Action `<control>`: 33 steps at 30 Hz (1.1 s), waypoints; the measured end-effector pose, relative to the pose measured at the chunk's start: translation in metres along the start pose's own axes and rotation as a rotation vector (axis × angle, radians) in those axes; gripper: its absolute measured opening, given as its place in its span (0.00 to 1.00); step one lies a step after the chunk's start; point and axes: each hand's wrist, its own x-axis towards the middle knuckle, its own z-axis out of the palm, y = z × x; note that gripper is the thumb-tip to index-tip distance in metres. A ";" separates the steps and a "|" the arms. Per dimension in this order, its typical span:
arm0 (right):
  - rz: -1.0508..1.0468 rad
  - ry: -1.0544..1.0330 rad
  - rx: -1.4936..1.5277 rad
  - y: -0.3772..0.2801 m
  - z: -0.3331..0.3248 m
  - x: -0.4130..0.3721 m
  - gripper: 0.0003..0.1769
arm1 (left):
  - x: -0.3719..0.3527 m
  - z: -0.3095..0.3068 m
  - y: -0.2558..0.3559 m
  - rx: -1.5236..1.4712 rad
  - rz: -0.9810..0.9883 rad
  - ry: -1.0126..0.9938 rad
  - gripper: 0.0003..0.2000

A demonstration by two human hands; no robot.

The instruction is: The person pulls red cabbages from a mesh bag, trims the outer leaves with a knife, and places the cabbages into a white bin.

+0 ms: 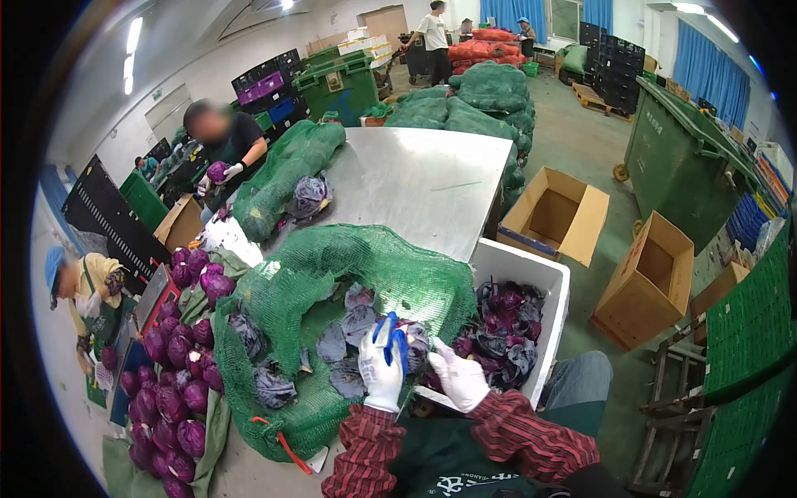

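Note:
A red cabbage with dull outer leaves [417,347] sits between my hands above the green mesh bag [423,266]. My left hand [384,361], in a white glove with blue on the fingers, is closed against the cabbage's left side. On its right side is my right hand [458,373] in a white glove, its thumb and fingertips at the leaves; whether they pinch a leaf is too small to tell. Loose purple-grey leaves [331,342] and more cabbages [274,385] lie on the mesh. Beside my right hand, a white foam box [558,311] holds torn leaves.
Peeled purple cabbages [172,404] are piled at the left. A co-worker [237,137] holds a cabbage across the metal table [390,174]; another person [91,290] stands far left. Open cardboard boxes [656,274] and a green bin [681,158] are on the right.

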 end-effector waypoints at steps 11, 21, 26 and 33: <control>0.217 0.083 0.032 0.013 0.024 0.052 0.28 | -0.009 0.017 0.022 0.321 0.017 0.090 0.20; 0.425 0.084 -0.078 0.117 0.012 0.070 0.35 | -0.033 -0.021 0.001 -0.346 -0.130 -0.044 0.23; -0.065 0.333 0.147 0.048 0.030 0.034 0.41 | -0.035 -0.036 -0.009 -0.750 -0.480 -0.214 0.29; 0.118 -0.294 0.610 -0.007 0.014 0.031 0.40 | -0.009 -0.045 0.019 -0.923 -0.526 -0.265 0.42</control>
